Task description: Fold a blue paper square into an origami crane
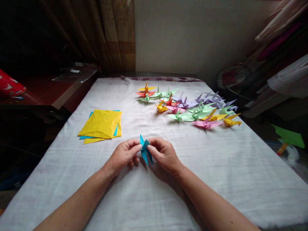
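Between my two hands, over the near middle of the table, is a blue origami crane (145,150) with narrow pointed flaps. Two points reach down toward me and others stick up at the top. My left hand (125,154) pinches its left side between thumb and fingers. From the right, my right hand (165,154) pinches it the same way, thumb in front. The fingertips behind the paper are partly hidden. Left of my hands lies a stack of creased yellow and blue paper squares (101,124).
Several folded paper cranes (199,112) in green, purple, pink, orange and red stand at the back right of the white-clothed table (204,192). A dark red wooden surface (45,91) with a plastic bag (77,73) adjoins at left. Clothes (288,77) hang at right.
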`<action>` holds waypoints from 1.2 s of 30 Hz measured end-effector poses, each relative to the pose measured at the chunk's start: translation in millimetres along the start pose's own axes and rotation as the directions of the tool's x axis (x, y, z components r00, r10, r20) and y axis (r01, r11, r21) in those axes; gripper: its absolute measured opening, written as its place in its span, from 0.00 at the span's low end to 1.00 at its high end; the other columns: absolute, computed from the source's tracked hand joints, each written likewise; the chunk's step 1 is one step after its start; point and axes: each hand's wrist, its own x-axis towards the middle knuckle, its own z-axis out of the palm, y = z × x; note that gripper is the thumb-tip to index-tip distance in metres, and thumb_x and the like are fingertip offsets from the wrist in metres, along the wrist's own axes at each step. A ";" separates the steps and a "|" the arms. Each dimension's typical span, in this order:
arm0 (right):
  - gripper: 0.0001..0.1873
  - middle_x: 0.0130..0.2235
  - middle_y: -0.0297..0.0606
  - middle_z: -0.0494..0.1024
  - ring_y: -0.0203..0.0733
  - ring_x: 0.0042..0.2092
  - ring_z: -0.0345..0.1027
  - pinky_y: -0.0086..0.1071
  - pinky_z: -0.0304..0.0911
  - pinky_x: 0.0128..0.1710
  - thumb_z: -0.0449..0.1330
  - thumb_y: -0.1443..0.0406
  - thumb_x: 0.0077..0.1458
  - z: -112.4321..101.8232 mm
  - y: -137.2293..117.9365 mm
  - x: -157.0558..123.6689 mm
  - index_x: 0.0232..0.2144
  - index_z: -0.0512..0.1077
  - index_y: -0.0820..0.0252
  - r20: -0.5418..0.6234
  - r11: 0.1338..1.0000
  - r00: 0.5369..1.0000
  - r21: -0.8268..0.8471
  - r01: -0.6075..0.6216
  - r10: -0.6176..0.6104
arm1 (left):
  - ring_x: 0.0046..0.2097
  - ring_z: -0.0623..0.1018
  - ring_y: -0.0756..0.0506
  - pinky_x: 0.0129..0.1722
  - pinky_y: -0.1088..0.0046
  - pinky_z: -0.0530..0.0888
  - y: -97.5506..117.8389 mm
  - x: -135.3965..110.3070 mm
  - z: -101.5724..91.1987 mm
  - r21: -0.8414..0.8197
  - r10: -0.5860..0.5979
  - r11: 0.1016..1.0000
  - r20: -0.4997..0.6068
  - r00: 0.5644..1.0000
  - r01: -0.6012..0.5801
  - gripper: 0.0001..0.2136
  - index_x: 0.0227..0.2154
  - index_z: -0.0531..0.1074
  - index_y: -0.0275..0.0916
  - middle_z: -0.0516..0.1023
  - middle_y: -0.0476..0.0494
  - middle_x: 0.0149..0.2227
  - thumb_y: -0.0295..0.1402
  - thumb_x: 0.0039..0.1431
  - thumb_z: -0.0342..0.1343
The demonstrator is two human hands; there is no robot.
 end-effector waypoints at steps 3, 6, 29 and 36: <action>0.07 0.28 0.33 0.75 0.34 0.28 0.67 0.27 0.64 0.28 0.59 0.62 0.54 2.9 -0.9 -0.4 0.28 0.72 0.59 0.004 0.989 0.992 0.077 -0.123 0.123 | 0.18 0.72 0.53 0.13 0.84 0.63 0.8 -0.1 1.2 -0.008 0.014 1.000 -0.021 1.000 -0.014 0.21 0.36 0.74 0.36 0.75 0.51 0.22 0.48 0.46 0.63; 0.08 0.23 0.30 0.70 0.33 0.24 0.63 0.26 0.59 0.24 0.59 0.60 0.52 3.2 -1.5 -0.2 0.26 0.70 0.59 0.023 0.973 0.978 0.098 -0.209 0.207 | 0.19 0.73 0.53 0.13 0.84 0.62 1.9 -0.2 1.3 -0.006 0.012 1.000 -0.003 1.000 -0.012 0.21 0.33 0.74 0.36 0.76 0.50 0.24 0.48 0.44 0.64; 0.10 0.24 0.30 0.68 0.33 0.27 0.60 0.26 0.58 0.25 0.56 0.61 0.54 -6.9 -4.4 3.4 0.25 0.69 0.60 0.170 0.968 0.958 0.054 -0.245 0.233 | 0.17 0.68 0.53 0.14 0.81 0.59 2.6 -0.1 5.1 0.014 0.013 1.000 0.010 1.000 -0.013 0.19 0.28 0.71 0.37 0.70 0.54 0.17 0.48 0.43 0.65; 0.10 0.24 0.31 0.69 0.34 0.28 0.62 0.26 0.58 0.27 0.55 0.61 0.55 -6.8 -6.0 3.1 0.25 0.69 0.60 0.193 0.970 0.952 -0.009 -0.241 0.239 | 0.17 0.66 0.55 0.14 0.82 0.58 -0.1 0.9 6.0 0.025 0.072 0.997 0.050 0.996 -0.073 0.18 0.28 0.70 0.37 0.69 0.55 0.17 0.48 0.46 0.62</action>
